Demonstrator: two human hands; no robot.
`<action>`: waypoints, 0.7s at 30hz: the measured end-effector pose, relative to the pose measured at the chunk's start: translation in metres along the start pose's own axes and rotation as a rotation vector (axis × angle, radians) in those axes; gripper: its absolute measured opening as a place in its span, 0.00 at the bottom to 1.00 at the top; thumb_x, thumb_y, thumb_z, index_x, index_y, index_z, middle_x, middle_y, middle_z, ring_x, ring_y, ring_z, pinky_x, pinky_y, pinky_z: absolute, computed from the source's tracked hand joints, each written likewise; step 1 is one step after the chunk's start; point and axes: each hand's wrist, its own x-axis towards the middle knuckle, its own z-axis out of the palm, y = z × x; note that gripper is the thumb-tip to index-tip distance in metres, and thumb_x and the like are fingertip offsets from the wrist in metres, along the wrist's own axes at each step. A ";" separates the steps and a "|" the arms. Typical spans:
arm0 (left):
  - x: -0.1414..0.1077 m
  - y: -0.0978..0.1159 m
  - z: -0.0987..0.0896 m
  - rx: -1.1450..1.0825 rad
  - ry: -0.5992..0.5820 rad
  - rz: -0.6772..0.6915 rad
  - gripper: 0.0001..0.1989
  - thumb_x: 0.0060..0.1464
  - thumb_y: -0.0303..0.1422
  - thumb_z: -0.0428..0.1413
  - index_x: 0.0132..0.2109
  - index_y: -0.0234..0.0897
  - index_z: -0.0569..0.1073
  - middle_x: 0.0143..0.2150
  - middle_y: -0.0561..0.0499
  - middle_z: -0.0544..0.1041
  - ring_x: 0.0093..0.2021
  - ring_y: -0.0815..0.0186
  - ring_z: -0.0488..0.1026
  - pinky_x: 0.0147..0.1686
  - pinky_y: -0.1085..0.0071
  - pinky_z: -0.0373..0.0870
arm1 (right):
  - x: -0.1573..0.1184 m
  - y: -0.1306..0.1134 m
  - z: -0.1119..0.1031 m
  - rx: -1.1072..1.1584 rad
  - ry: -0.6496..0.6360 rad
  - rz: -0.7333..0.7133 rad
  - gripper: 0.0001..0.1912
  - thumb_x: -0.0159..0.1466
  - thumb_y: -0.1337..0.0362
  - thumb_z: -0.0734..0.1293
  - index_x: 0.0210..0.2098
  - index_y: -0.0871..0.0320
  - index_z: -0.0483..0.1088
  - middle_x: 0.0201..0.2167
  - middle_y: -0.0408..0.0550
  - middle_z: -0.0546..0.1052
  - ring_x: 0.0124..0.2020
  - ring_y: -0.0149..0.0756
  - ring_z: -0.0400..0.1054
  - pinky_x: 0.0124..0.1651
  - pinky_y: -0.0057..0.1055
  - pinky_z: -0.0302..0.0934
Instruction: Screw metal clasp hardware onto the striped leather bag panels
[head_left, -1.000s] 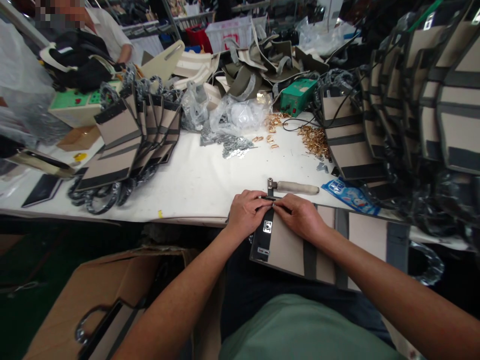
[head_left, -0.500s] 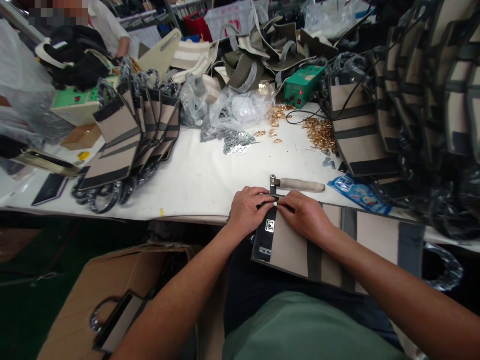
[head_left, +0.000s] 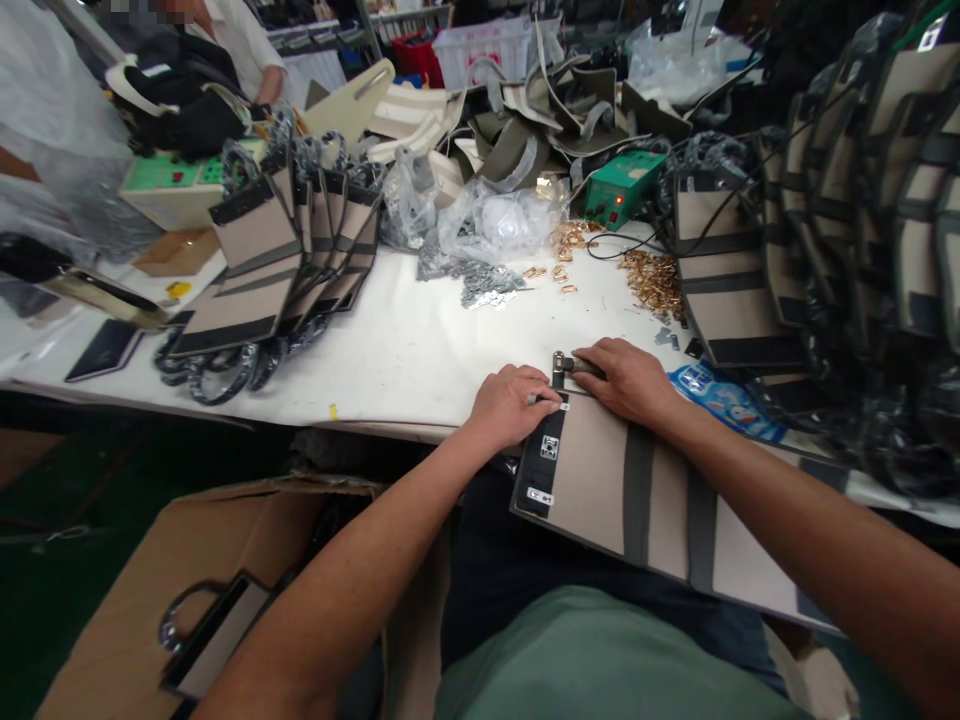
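Observation:
A flat beige bag panel (head_left: 589,475) with dark strips lies over my lap and the table's front edge. Along its dark left end sit small metal plates, one of them a square clasp piece (head_left: 550,447). My left hand (head_left: 511,405) is closed at the upper left corner, thumb and fingers pinching the panel beside the uppermost plate. Just beyond the panel's top edge lies a hammer (head_left: 559,364), its metal head pointing left. My right hand (head_left: 626,380) has its fingers round the handle, hiding most of it.
Stacked bag panels (head_left: 251,290) stand on the left, more (head_left: 731,290) on the right. Gold hardware (head_left: 651,283), silver plates (head_left: 487,284) and a green box (head_left: 622,188) lie farther back. A blue packet (head_left: 724,400) is near my right hand; a cardboard box (head_left: 195,540) stands below left.
My right hand has left the panel's corner and moved up and right onto the hammer's handle. My left hand stays at the corner. The whole view has shifted slightly.

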 end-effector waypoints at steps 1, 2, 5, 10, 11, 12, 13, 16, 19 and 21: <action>0.000 -0.001 0.000 -0.001 0.003 0.008 0.04 0.58 0.38 0.64 0.38 0.54 0.84 0.49 0.59 0.82 0.48 0.62 0.75 0.53 0.61 0.73 | 0.000 -0.003 -0.004 0.088 0.038 0.017 0.15 0.68 0.57 0.65 0.50 0.54 0.75 0.44 0.54 0.78 0.47 0.48 0.70 0.50 0.41 0.63; -0.001 -0.001 0.001 -0.001 0.011 0.016 0.04 0.58 0.38 0.64 0.39 0.54 0.84 0.49 0.59 0.82 0.48 0.62 0.75 0.53 0.61 0.73 | 0.000 -0.007 -0.008 0.215 0.093 0.057 0.16 0.68 0.57 0.64 0.51 0.54 0.74 0.44 0.53 0.77 0.47 0.47 0.71 0.49 0.41 0.63; -0.004 -0.002 0.002 0.001 0.035 0.035 0.04 0.59 0.39 0.63 0.39 0.54 0.84 0.49 0.59 0.82 0.48 0.62 0.75 0.53 0.61 0.73 | -0.003 -0.029 -0.021 0.774 0.355 0.252 0.15 0.67 0.54 0.61 0.49 0.53 0.70 0.36 0.49 0.75 0.38 0.42 0.72 0.41 0.38 0.66; -0.005 -0.001 0.001 0.012 0.024 0.037 0.06 0.60 0.39 0.62 0.41 0.55 0.84 0.49 0.59 0.82 0.49 0.61 0.75 0.54 0.60 0.73 | 0.002 -0.068 -0.016 1.480 0.550 0.353 0.19 0.62 0.51 0.67 0.26 0.54 0.56 0.22 0.37 0.59 0.17 0.27 0.55 0.22 0.28 0.56; -0.004 -0.002 0.000 0.014 0.019 0.040 0.06 0.60 0.39 0.62 0.41 0.56 0.84 0.49 0.59 0.82 0.49 0.61 0.75 0.54 0.60 0.73 | 0.003 -0.072 -0.012 1.528 0.556 0.365 0.22 0.61 0.52 0.69 0.24 0.54 0.53 0.21 0.35 0.57 0.16 0.25 0.52 0.20 0.27 0.53; -0.004 -0.002 0.000 0.014 0.015 0.045 0.06 0.60 0.39 0.62 0.41 0.56 0.84 0.49 0.59 0.82 0.49 0.61 0.75 0.54 0.61 0.73 | 0.005 -0.075 -0.009 1.559 0.567 0.374 0.24 0.60 0.52 0.71 0.23 0.54 0.52 0.20 0.34 0.55 0.15 0.24 0.51 0.19 0.26 0.52; -0.003 -0.002 0.000 0.013 0.010 0.051 0.06 0.60 0.39 0.62 0.41 0.56 0.84 0.49 0.59 0.82 0.49 0.61 0.75 0.53 0.61 0.73 | 0.006 -0.077 -0.006 1.581 0.577 0.378 0.24 0.60 0.53 0.71 0.23 0.55 0.52 0.19 0.34 0.55 0.15 0.23 0.51 0.19 0.25 0.51; -0.002 -0.004 0.000 0.001 0.006 0.063 0.05 0.59 0.38 0.63 0.41 0.55 0.84 0.49 0.58 0.82 0.49 0.61 0.75 0.53 0.61 0.72 | 0.007 -0.079 -0.001 1.616 0.599 0.349 0.22 0.60 0.56 0.71 0.22 0.56 0.54 0.19 0.34 0.56 0.14 0.23 0.51 0.18 0.25 0.50; -0.001 -0.006 0.000 -0.005 0.000 0.072 0.05 0.59 0.38 0.64 0.41 0.54 0.85 0.48 0.58 0.82 0.48 0.60 0.75 0.53 0.61 0.71 | 0.006 -0.080 0.001 1.621 0.612 0.283 0.21 0.61 0.58 0.70 0.21 0.56 0.56 0.18 0.35 0.58 0.14 0.23 0.52 0.17 0.25 0.49; -0.001 -0.006 -0.001 -0.008 -0.004 0.076 0.05 0.59 0.37 0.64 0.40 0.53 0.85 0.48 0.58 0.82 0.48 0.60 0.75 0.53 0.61 0.71 | 0.003 -0.083 0.004 1.599 0.622 0.245 0.20 0.62 0.59 0.70 0.21 0.56 0.58 0.18 0.36 0.59 0.14 0.24 0.53 0.17 0.26 0.49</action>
